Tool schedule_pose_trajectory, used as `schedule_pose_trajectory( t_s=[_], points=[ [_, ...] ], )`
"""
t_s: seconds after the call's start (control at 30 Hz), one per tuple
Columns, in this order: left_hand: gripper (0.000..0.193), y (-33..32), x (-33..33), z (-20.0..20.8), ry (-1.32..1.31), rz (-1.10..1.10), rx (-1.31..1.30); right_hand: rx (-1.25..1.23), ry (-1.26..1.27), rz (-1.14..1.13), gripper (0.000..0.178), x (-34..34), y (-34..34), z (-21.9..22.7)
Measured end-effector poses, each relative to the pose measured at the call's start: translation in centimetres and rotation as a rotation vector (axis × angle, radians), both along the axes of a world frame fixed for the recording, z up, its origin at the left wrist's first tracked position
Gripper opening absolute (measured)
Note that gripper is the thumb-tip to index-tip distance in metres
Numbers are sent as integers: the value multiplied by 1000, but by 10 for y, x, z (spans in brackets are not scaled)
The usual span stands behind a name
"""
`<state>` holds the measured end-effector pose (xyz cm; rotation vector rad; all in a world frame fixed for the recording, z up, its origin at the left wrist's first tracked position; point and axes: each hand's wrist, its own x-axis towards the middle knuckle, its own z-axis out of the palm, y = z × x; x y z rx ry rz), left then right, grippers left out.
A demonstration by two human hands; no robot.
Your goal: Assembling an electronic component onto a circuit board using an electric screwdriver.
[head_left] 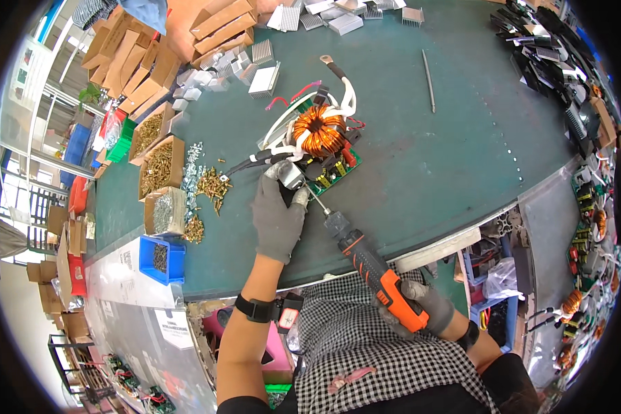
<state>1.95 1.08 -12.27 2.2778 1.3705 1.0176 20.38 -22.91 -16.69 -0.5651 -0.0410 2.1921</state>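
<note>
A green circuit board (332,172) with a copper-wound ring coil (319,130) and white and black wires lies on the green mat (421,159). My left hand (277,214), in a grey glove, grips a small silver metal part (290,175) at the board's near-left corner. My right hand (421,308), also gloved, holds an orange and black electric screwdriver (372,265). Its bit points up-left and meets the board's edge right beside my left fingers.
Cardboard boxes of brass screws (157,165) and loose screws (210,185) lie left of the board. A blue bin (161,259) sits nearer. Aluminium heat sinks (263,77) and cartons are at the back, a thin metal rod (428,80) to the right, more boards far right.
</note>
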Motion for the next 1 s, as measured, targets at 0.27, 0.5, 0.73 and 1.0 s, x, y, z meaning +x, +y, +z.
schedule_pose_trajectory(
  t_s=[0.27,0.5,0.73,1.0],
  points=[
    [49,0,-3,-4,-19,-11,9,201,-360,109,75,4,11,22],
    [49,-1,-6,-6,-34,11,-37,210,-627,149,67,8,18,38],
    [47,-1,-4,-3,-6,2,-3,180,-514,144,69,11,12,28],
    [48,0,-2,-2,-21,-1,-28,199,-610,107,66,15,8,36]
  ],
)
